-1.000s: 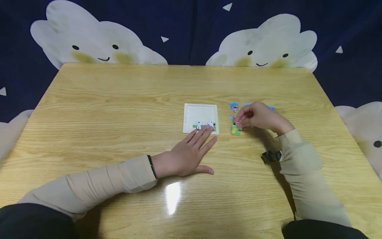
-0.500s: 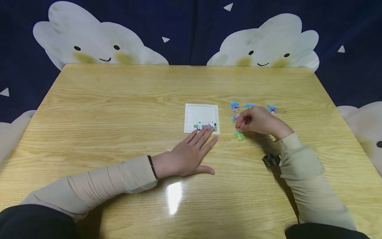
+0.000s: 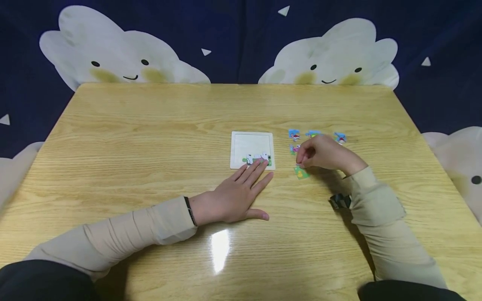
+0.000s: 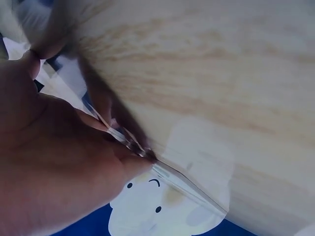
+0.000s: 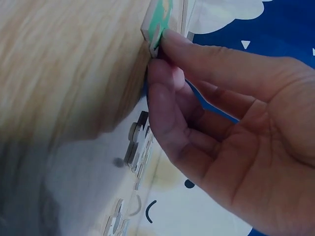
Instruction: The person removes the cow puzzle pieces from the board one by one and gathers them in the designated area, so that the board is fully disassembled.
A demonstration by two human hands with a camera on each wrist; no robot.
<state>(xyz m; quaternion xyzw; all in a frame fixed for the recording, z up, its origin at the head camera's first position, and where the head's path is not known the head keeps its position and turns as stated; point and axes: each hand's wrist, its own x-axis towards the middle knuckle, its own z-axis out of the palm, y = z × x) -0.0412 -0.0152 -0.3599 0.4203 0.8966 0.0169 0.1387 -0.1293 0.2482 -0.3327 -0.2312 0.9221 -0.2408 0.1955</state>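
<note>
In the head view, my left hand (image 3: 235, 200) is spread with straight fingers. Its fingertips rest on the near edge of a square white puzzle tray (image 3: 250, 142), over joined puzzle pieces (image 3: 257, 156) with a white animal on green. The left wrist view shows this hand (image 4: 64, 157) beside the thin tray edge (image 4: 189, 186). To the right of the tray, my right hand (image 3: 326, 154) pinches a green puzzle piece (image 3: 301, 173) with a yellow duck. Close up, thumb and fingertips hold the green piece (image 5: 160, 19) at its edge, near the tabletop.
Beyond my right hand lie loose puzzle pieces: a blue and red one (image 3: 294, 133), a blue and green one (image 3: 312, 133), another blue and red one (image 3: 340, 137) and a pink one (image 3: 294, 149). The wooden table (image 3: 150, 125) ends at a dark blue cloud-patterned curtain (image 3: 241, 42).
The green duck piece has shifted slightly right and toward me, and turned a little, with my right hand. Blue pieces behind that hand show more. My left hand has stayed in place.
</note>
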